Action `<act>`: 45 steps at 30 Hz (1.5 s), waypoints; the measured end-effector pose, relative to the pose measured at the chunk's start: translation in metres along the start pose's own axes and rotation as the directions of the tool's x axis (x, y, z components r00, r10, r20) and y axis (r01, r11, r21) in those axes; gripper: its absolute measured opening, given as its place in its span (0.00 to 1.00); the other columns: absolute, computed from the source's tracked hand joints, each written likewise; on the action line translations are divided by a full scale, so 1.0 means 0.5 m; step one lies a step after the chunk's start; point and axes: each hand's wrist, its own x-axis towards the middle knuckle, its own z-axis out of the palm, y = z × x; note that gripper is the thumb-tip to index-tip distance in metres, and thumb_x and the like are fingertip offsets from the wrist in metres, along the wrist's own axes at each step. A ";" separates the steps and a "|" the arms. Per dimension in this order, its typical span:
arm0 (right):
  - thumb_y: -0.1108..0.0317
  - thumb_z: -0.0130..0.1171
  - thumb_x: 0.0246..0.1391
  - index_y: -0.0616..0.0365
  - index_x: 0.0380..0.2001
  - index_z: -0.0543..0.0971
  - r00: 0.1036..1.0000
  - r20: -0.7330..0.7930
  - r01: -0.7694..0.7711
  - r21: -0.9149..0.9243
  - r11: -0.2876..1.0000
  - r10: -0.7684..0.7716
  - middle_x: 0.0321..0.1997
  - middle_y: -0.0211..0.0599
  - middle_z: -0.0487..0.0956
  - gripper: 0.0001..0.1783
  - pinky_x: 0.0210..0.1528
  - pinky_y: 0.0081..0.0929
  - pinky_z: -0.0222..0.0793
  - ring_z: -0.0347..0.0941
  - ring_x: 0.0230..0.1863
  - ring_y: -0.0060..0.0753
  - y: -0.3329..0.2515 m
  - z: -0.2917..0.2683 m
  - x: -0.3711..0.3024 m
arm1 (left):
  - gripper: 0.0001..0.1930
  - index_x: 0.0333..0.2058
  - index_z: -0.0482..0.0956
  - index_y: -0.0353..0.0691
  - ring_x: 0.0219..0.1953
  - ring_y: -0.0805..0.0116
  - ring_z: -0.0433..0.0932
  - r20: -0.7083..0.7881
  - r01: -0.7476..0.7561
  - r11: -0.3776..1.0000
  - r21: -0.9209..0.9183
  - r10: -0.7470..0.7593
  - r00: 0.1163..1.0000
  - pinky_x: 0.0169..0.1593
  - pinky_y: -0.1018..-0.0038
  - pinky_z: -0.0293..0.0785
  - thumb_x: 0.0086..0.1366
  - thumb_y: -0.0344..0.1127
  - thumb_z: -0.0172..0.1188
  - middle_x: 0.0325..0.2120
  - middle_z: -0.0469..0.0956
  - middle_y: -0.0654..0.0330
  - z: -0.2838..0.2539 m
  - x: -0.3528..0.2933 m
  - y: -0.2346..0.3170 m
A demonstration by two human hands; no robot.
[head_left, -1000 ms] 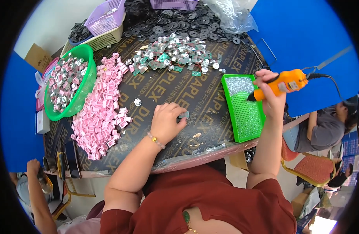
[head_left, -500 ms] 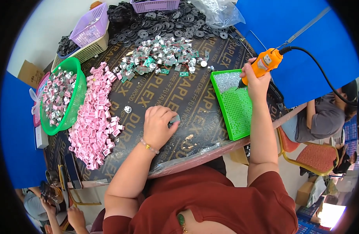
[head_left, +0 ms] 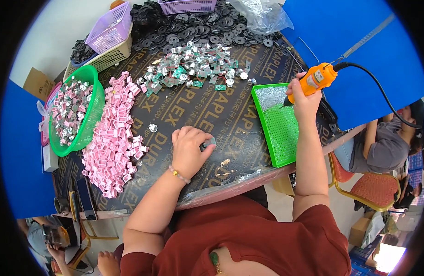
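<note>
My right hand [head_left: 306,102] is wrapped round an orange electric screwdriver [head_left: 317,79], which slants down to the left. Its dark tip hovers at or just above the green perforated tray [head_left: 282,133], near the silvery heap of tiny screws [head_left: 272,97] at the far end; whether it touches cannot be made out. Over the middle of the table, my left hand [head_left: 190,146] is closed, thumb and fingers pinching a small clear, greenish part [head_left: 209,143], mostly hidden. A loose round silvery piece [head_left: 152,128] lies to the left of that hand.
Pink plastic housings [head_left: 111,142] are heaped on the left, beside a green basket [head_left: 99,92] of assembled pieces. Green circuit boards with clear parts [head_left: 189,69] lie farther back, before black discs [head_left: 207,30]. A black cable [head_left: 382,80] and a spring [head_left: 371,34] run from the screwdriver.
The whole view has shifted slightly. Both my hands keep nearly the same places and grips, with the screwdriver still over the screw end of the tray. Another person's hands at lower left have moved.
</note>
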 end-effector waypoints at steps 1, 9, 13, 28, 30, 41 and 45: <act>0.73 0.60 0.52 0.60 0.37 0.72 1.000 0.005 0.001 0.004 1.000 -0.001 0.27 0.32 0.76 0.10 0.28 0.21 0.74 0.74 0.24 0.22 0.001 0.001 -0.001 | 0.10 0.30 0.82 0.45 0.44 0.64 0.71 0.020 0.012 1.000 -0.013 -0.012 1.000 0.53 0.63 0.57 0.46 0.35 0.69 0.29 0.78 0.67 -0.002 -0.002 0.000; 0.74 0.60 0.52 0.60 0.38 0.71 1.000 -0.021 0.004 0.012 1.000 -0.004 0.26 0.32 0.75 0.11 0.29 0.21 0.72 0.74 0.24 0.23 0.004 0.002 -0.004 | 0.10 0.31 0.83 0.46 0.44 0.65 0.70 0.056 0.067 0.998 -0.018 -0.065 0.996 0.53 0.63 0.56 0.47 0.36 0.69 0.30 0.78 0.68 -0.008 -0.006 0.005; 0.74 0.61 0.51 0.60 0.38 0.72 1.000 -0.006 0.005 0.033 0.999 -0.005 0.26 0.32 0.75 0.11 0.29 0.21 0.73 0.74 0.24 0.22 0.009 -0.005 -0.005 | 0.10 0.31 0.83 0.46 0.44 0.65 0.70 0.058 0.068 0.998 -0.017 -0.067 0.996 0.53 0.63 0.56 0.46 0.36 0.69 0.30 0.78 0.68 -0.007 -0.007 0.006; 0.77 0.57 0.53 0.62 0.40 0.69 0.997 -0.026 0.078 0.131 0.988 -0.075 0.26 0.33 0.74 0.11 0.30 0.22 0.72 0.73 0.25 0.25 -0.029 -0.003 -0.013 | 0.11 0.32 0.82 0.46 0.46 0.63 0.69 0.085 0.082 0.996 -0.034 -0.079 0.993 0.53 0.61 0.55 0.47 0.36 0.69 0.33 0.77 0.67 -0.011 -0.011 0.007; 0.78 0.56 0.53 0.61 0.42 0.67 0.996 -0.003 0.088 0.224 0.971 -0.089 0.26 0.35 0.73 0.13 0.31 0.23 0.72 0.72 0.24 0.27 -0.075 0.015 -0.031 | 0.11 0.32 0.82 0.47 0.45 0.63 0.69 0.086 0.093 0.995 -0.024 -0.090 0.992 0.52 0.62 0.55 0.47 0.37 0.69 0.32 0.77 0.67 -0.008 -0.012 0.005; 0.79 0.57 0.52 0.59 0.44 0.66 0.924 0.369 -0.082 0.445 0.892 -0.100 0.29 0.37 0.74 0.17 0.33 0.27 0.74 0.72 0.29 0.26 -0.106 0.208 -0.216 | 0.12 0.32 0.82 0.49 0.43 0.65 0.70 0.085 0.074 0.995 -0.062 -0.068 0.994 0.49 0.64 0.56 0.46 0.38 0.70 0.31 0.77 0.68 -0.017 -0.014 -0.005; 0.75 0.58 0.54 0.59 0.43 0.66 0.928 0.368 -0.111 0.418 0.902 -0.056 0.29 0.38 0.74 0.15 0.32 0.29 0.74 0.72 0.28 0.27 -0.088 0.229 -0.219 | 0.11 0.31 0.82 0.48 0.42 0.65 0.70 0.078 0.077 0.997 -0.017 -0.075 0.994 0.48 0.64 0.56 0.47 0.38 0.70 0.30 0.76 0.69 -0.014 -0.009 -0.001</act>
